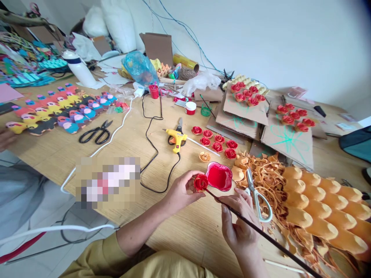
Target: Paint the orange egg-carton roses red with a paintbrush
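My left hand pinches a small red paper rose just above the wooden table. A long thin dark brush is gripped in my right hand, and its tip touches the rose. Right behind the rose sits a shallow dish of red paint. Several painted red roses lie in rows further back, with one unpainted orange rose beside them.
A yellow glue gun with a black cord, black scissors, white-handled scissors, orange egg-carton pieces and scraps at right, cardboard sheets with more red roses, colourful foam figures at left, and another person's hand at the far left.
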Available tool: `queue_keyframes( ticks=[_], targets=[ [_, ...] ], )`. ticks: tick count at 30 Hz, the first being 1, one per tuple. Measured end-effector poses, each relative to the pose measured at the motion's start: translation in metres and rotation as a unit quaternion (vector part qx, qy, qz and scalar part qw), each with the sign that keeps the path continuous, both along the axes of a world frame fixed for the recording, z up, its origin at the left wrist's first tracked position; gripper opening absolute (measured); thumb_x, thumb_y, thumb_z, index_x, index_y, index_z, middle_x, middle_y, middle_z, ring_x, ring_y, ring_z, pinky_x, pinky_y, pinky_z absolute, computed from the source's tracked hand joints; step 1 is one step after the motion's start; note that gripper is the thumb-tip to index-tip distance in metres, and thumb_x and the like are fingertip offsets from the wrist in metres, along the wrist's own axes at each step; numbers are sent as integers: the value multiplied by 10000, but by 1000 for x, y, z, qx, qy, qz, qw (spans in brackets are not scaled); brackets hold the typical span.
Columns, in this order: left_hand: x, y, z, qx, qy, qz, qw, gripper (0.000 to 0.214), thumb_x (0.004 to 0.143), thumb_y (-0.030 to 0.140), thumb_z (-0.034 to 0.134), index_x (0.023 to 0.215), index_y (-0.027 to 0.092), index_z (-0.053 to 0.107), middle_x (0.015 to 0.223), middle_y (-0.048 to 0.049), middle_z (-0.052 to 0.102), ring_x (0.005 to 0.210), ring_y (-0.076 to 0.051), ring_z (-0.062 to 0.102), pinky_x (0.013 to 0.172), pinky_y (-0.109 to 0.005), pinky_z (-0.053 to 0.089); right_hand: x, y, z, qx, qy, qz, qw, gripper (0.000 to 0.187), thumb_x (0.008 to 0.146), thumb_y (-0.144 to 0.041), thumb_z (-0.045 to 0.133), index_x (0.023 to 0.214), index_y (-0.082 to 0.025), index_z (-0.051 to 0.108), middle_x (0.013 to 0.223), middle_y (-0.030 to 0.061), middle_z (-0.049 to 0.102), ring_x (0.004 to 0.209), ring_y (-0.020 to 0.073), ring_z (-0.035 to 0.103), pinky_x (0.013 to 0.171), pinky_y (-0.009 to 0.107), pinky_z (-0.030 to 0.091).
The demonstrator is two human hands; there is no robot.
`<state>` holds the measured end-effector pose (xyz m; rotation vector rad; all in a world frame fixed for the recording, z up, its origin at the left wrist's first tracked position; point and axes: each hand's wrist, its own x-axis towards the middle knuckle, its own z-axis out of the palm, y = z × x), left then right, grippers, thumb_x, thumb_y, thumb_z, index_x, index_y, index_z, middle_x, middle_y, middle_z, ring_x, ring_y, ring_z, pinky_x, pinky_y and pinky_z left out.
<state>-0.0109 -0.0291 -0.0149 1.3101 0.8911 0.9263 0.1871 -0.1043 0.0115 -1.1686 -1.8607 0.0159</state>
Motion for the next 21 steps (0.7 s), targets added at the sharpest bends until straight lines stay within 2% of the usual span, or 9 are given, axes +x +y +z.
queue_keyframes(
  ticks=[9,21],
  targets=[
    [0,1,2,7,-7,-11,1000,564,740,240,918,1236,173,658,1203,-93,771,1057,-217,752,975,-292,592,-5,2,1,0,-15,2,1000,212,997,-89,563,1145,-223,637,920,16,797,796,167,743,966,422,517],
    [0,1,-1,16,8,1,1000,549,738,218,907,1233,178,673,1203,-93,771,1059,-222,752,960,-292,594,1,1,3,-5,16,24,1000,187,988,-88,572,1115,-202,649,911,26,773,759,158,705,1013,433,500]
  ],
)
